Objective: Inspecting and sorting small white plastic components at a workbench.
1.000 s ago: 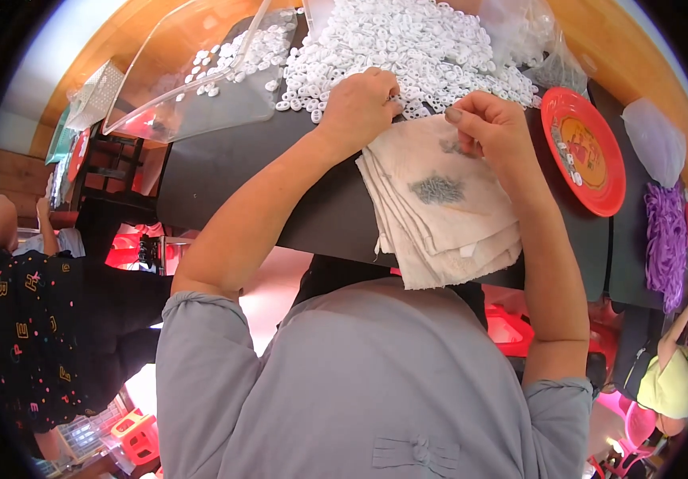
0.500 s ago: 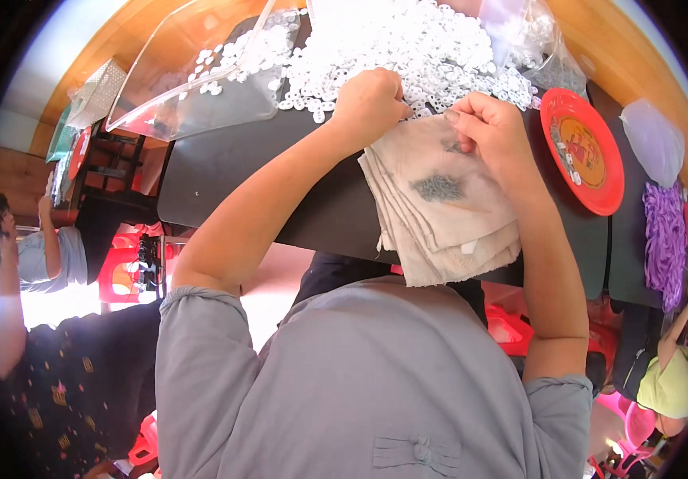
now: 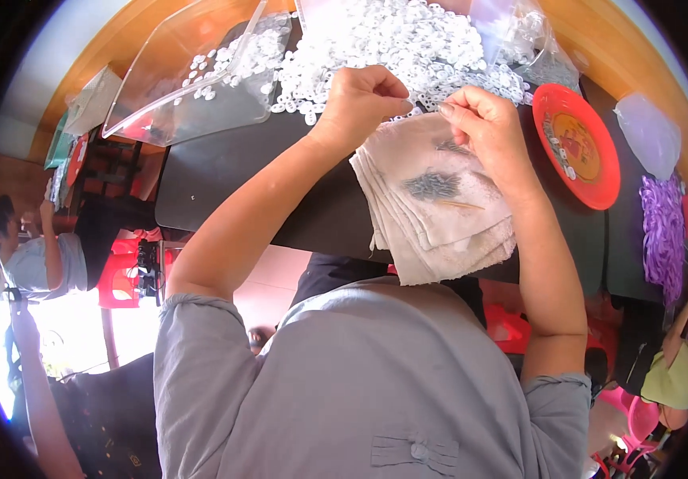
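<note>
Over the dark table (image 3: 236, 172), my left hand (image 3: 360, 104) is closed in a pinch beside the pile of small white oval pieces (image 3: 392, 44). My right hand (image 3: 486, 124) pinches thumb to finger over the upper edge of a folded beige cloth (image 3: 408, 247). A narrow gap parts the two hands. Whatever sits in either pinch is too small to make out. On the cloth lies a dark heap of fine, thin bits (image 3: 432, 185), with a thin wooden stick (image 3: 462, 205) near it.
A clear plastic bin (image 3: 144, 120) lies tipped at the left with white pieces in it. At right are a red plate (image 3: 547, 108) holding a few pieces, a plastic bag (image 3: 651, 136) and purple strips (image 3: 662, 239). Other people (image 3: 41, 247) sit to either side.
My hands have drawn slightly apart at the fingertips, and the thin stick on the cloth now shows more plainly. At the lower left a person's arm has moved.
</note>
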Demonstrator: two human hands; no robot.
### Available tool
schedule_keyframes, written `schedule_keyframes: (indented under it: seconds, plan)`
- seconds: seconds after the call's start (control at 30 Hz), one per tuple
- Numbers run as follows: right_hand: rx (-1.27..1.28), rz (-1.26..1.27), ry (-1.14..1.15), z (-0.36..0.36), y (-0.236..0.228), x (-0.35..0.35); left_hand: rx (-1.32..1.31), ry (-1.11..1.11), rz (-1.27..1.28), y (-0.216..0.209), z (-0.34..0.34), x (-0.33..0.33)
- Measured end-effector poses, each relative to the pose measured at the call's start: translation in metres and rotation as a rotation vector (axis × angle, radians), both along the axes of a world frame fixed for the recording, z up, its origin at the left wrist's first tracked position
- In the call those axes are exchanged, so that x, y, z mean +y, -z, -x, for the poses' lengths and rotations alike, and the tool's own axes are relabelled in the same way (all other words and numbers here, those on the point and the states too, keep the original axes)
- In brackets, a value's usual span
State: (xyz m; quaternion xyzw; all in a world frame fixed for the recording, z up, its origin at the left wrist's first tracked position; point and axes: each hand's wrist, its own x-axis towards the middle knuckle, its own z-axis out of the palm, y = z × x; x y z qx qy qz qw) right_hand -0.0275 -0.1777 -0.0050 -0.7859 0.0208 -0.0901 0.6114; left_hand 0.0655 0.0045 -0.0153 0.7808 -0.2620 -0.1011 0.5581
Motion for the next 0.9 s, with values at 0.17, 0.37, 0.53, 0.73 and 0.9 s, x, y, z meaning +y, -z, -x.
schedule_keyframes:
  seconds: [0.17, 0.37, 0.53, 0.73, 0.9]
  plan:
    - [-0.029, -0.012, -0.013, 0.001, 0.000, 0.003, 0.198, 0.068, 0.258, -0.010, 0.019, 0.005]
    - [-0.041, 0.046, -0.136, 0.003, 0.001, 0.010, 0.188, 0.076, 0.336, -0.007, 0.035, 0.003]
    - [-0.043, 0.026, -0.102, 0.005, -0.004, 0.011, 0.314, 0.077, 0.308, -0.007, 0.039, 0.005]
    - [-0.002, -0.062, -0.062, 0.007, -0.002, 0.021, 0.398, 0.097, 0.336, -0.003, 0.041, 0.006]
    - [0.014, -0.112, -0.014, 0.007, -0.004, 0.016, 0.439, 0.074, 0.392, -0.004, 0.035, 0.013]
